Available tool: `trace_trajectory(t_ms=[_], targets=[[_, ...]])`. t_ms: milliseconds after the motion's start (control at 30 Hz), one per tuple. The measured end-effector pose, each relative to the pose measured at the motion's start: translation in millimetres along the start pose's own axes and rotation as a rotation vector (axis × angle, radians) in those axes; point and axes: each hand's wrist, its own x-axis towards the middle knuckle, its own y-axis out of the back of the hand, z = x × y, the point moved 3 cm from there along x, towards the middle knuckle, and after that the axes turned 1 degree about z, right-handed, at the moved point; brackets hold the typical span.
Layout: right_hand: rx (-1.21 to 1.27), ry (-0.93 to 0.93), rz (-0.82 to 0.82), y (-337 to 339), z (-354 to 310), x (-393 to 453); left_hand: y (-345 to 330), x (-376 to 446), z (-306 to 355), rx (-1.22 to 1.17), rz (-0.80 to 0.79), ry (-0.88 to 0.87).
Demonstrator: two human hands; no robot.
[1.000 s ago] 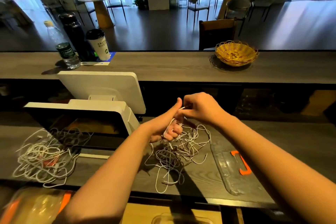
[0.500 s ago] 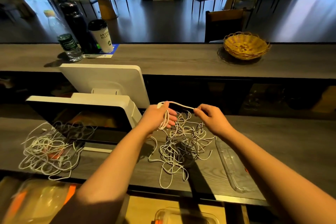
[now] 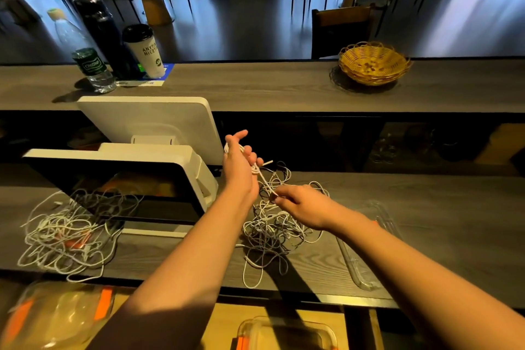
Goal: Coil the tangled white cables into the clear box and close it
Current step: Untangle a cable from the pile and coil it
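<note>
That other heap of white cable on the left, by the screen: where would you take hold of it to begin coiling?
Probably at a loose end, not the middle. The left cable tangle is a flat knot of crossing loops on the counter, but one strand trails free at its near edge. Pinch that from the near side, from above, and draw it out, as the right hand does.

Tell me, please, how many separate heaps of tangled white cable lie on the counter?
2: the left heap lies before the white screen; the middle heap lies under both hands, and one strand runs up to them.
</note>
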Motion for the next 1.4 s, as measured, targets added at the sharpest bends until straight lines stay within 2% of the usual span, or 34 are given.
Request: trace_trajectory(t_ms=[133, 200, 267, 333, 400, 467, 533, 633, 767, 900, 1033, 1100, 1167, 1300, 1400], targets=[[-0.211, 0.174, 0.127, 14, -13, 0, 2, 3, 1, 0.814, -0.069, -0.255], [-0.25, 0.3, 0.21, 26, -19, 4, -4, -5, -3, 1.097, -0.175, -0.198], [-0.281, 0.366, 0.319, 38, -23, 10, -8, -15, -5, 1.177, -0.297, -0.078], [-0.306, 0.298, 0.426, 54, -20, 17, -6, -19, -5, 1.152, -0.404, 0.08], [-0.292, 0.2, 0.457, 69, -13, 25, 0, -19, -5, 1.093, -0.524, 0.206], [-0.147, 0.198, 0.399, 79, -10, 32, 5, -16, -6, 1.099, -0.649, 0.217], [-0.025, 0.205, 0.381, 87, -9, 37, 9, -11, -2, 1.11, -0.695, 0.198], [0.063, 0.172, 0.397, 89, -6, 35, 13, -8, 6, 0.939, -0.648, 0.211], [0.135, 0.107, 0.398, 80, 0, 33, 8, -20, 9, 0.725, -0.594, 0.082], [0.18, 0.002, 0.409, 78, 15, 24, 10, -12, 19, 0.36, -0.276, -0.046], [0.236, 0.026, 0.362, 68, 18, 13, -3, -17, 22, -0.047, -0.305, 0.105], [0.228, 0.023, 0.36, 63, 17, 8, -9, -19, 29, -0.322, -0.234, 0.19], [0.166, 0.0, 0.334, 59, 15, 1, -12, -18, 35, -0.456, -0.14, 0.203], [-0.064, 0.037, 0.177, 43, -5, -20, -16, -21, 34, -0.284, -0.068, 0.103], [-0.143, 0.13, 0.102, 35, -32, -44, -18, -28, 23, 0.138, -0.115, -0.036]])
